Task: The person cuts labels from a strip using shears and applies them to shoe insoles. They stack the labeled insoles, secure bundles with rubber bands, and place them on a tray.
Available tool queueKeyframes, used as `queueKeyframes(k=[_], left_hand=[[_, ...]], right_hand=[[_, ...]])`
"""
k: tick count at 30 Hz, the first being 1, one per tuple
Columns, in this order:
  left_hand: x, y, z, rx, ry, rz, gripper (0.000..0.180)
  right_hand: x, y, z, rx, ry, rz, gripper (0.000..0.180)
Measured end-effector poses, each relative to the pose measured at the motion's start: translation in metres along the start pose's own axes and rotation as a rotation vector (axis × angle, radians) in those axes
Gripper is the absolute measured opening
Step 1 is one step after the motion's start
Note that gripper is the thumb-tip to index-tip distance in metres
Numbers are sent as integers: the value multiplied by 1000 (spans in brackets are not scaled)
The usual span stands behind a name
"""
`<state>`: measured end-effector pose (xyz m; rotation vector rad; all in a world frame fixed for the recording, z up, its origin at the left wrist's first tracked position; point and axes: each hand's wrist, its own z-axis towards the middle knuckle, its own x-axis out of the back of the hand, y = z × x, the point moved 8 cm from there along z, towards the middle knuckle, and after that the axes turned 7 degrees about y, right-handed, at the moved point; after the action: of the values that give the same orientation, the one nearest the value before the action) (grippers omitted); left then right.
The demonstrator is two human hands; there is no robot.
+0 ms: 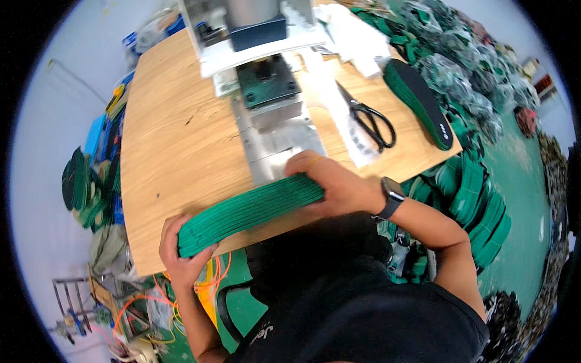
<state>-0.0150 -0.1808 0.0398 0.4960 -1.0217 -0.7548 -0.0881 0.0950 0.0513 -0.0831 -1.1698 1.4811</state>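
Between my two hands is a stack of green insoles point(251, 212), its many thin layers showing along the side. My left hand point(177, 247) is closed round the left end of the stack, thumb at the lower side. Round the right end is my right hand point(336, 184), with a dark watch on that wrist. The stack is over the near edge of the wooden table point(175, 133). Just beyond it stands a press with a metal block point(269, 91) and a flat metal plate point(275, 151).
Black-handled scissors point(372, 124) lie right of the press on a whitish strip point(348, 121). A black and green insole point(417, 103) rests at the table's right edge. Bagged goods point(454, 48) and green insole bundles point(478, 206) crowd the right. Orange cables point(209, 281) hang lower left.
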Motion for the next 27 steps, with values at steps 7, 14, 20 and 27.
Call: queueKeyframes(k=[7, 14, 20, 27], left_hand=[[0, 25, 23, -69, 42, -32, 65], [1, 24, 18, -204, 100, 38, 66], [-8, 35, 24, -207, -7, 94, 70], [-8, 16, 18, -176, -32, 119, 72]], right_hand=[[0, -2, 7, -102, 114, 21, 60], [4, 14, -5, -133, 107, -54, 71], [2, 5, 4, -72, 94, -177, 80], [5, 19, -8, -40, 13, -176, 77]])
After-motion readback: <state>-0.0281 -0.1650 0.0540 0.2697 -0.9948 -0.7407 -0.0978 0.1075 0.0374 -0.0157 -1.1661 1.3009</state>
